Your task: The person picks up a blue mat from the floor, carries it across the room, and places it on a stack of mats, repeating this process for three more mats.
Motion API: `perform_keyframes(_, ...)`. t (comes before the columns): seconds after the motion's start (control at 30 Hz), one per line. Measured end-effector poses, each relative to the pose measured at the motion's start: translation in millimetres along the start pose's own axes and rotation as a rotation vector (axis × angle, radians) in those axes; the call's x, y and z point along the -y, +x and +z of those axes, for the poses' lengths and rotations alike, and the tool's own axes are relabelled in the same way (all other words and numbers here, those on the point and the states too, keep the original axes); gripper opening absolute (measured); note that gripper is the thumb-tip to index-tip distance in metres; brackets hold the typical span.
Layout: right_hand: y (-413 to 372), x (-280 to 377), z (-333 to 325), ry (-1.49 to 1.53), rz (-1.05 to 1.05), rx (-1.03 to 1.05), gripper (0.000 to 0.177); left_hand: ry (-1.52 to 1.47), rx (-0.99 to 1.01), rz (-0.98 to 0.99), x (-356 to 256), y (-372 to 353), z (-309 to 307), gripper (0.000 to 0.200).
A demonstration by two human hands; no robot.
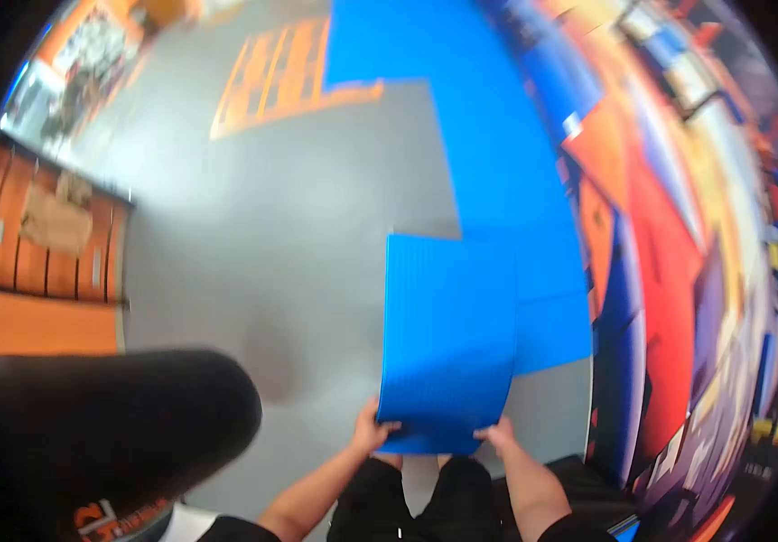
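A blue ribbed exercise mat (pixel 447 334) stretches out in front of my legs, bowed along its length. Its near end is held up off the floor between my two hands. My left hand (pixel 372 428) grips the left edge near that end, fingers over the top face. On the opposite edge, my right hand (pixel 495 435) pinches the near right corner. More blue matting (pixel 506 154) lies flat on the floor beyond and to the right, partly covered by the held mat.
A black punching bag (pixel 127 425) juts in at lower left. Orange wooden slats (pixel 50 226) with a tan item are on the left. Orange lines (pixel 280 72) mark the grey floor (pixel 271 226). A colourful mural wall (pixel 660 262) runs along the right. A black object (pixel 569 488) lies by my right arm.
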State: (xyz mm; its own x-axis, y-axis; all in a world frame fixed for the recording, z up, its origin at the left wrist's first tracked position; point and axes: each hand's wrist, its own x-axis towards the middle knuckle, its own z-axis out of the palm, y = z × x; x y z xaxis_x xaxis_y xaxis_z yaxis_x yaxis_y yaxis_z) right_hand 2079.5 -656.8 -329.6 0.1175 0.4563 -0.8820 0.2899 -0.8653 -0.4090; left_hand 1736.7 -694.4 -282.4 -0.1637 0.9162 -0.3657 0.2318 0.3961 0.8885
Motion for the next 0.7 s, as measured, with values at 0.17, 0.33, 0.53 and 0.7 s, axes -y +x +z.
perform_keyframes(0.17,-96,-12,-63,0.169,-0.213,0.082,0.071,0.396,0.132,0.338,-91,-17,-27,0.049)
perform_keyframes(0.33,-216,-21,-128,0.626,-0.670,-0.261,0.073,0.432,0.516,0.617,-196,-4,24,0.054)
perform_keyframes(0.53,-356,-105,-187,0.359,-0.655,-0.961,0.057,-0.032,0.941,0.232,-281,-51,147,0.041)
perform_keyframes(0.7,-430,-204,-262,0.280,-0.456,-1.207,0.050,-0.165,1.043,0.229,-316,-158,257,0.044)
